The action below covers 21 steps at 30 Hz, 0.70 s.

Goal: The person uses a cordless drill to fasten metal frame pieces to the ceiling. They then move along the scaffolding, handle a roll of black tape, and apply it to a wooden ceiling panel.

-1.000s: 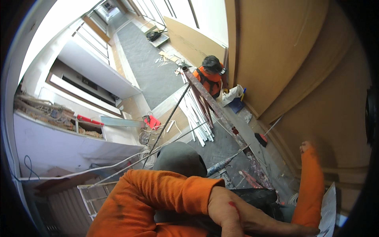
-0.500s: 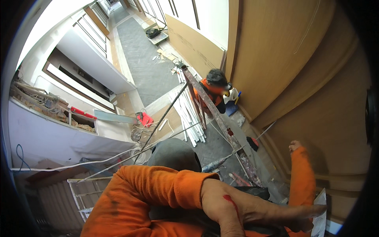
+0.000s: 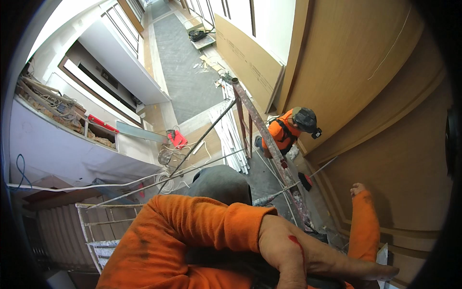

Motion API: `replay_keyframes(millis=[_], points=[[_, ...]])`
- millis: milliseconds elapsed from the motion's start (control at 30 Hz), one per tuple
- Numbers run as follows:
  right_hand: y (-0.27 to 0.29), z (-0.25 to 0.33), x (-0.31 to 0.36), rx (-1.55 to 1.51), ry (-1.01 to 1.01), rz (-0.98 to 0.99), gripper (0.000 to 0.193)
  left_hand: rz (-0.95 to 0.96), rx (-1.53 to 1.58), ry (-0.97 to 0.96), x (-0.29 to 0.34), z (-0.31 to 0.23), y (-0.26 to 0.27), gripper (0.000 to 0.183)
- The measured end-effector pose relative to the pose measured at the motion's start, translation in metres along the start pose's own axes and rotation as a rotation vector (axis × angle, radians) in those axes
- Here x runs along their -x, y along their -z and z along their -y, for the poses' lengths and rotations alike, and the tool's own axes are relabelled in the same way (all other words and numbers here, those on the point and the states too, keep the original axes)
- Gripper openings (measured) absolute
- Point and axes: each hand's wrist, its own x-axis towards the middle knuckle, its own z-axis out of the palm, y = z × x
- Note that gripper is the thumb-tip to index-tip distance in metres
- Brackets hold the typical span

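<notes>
Panel (image 3: 399, 154), brown and of wood look, rises on the right side, beside the right hand (image 3: 357, 189). The right arm is stretched away from the body; its forearm goes almost upright in the view, and the hand is at its upper end with the fingers bent. I cannot tell if these fingers hold something, nor if they touch the panel.

The left arm is strongly bent at the elbow and lies across the front. Its hand (image 3: 315, 255) points to the right, the back turned up, the fingers straight and the thumb spread downward; no object is seen in it, and a red streak (image 3: 297, 242) runs near the thumb. Both hands are apart from each other. A grey knee (image 3: 221, 185) is behind the left sleeve (image 3: 192, 219).
</notes>
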Motion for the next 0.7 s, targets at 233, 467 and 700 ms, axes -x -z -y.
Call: replay_keyframes(millis=[233,467,700], points=[[-0.007,-0.024,-0.029,-0.184,0.020,0.020,0.053,-0.099,0.031,0.104,0.000,-0.009,-0.008,0.114],[-0.039,-0.011,0.033,0.238,0.808,-0.347,0.048,-0.153,0.567,0.489,-0.002,0.034,-0.003,0.108],[-0.155,-0.055,0.244,-0.041,0.444,-0.779,0.044,-0.067,0.902,0.721,-0.010,0.121,0.015,0.103]])
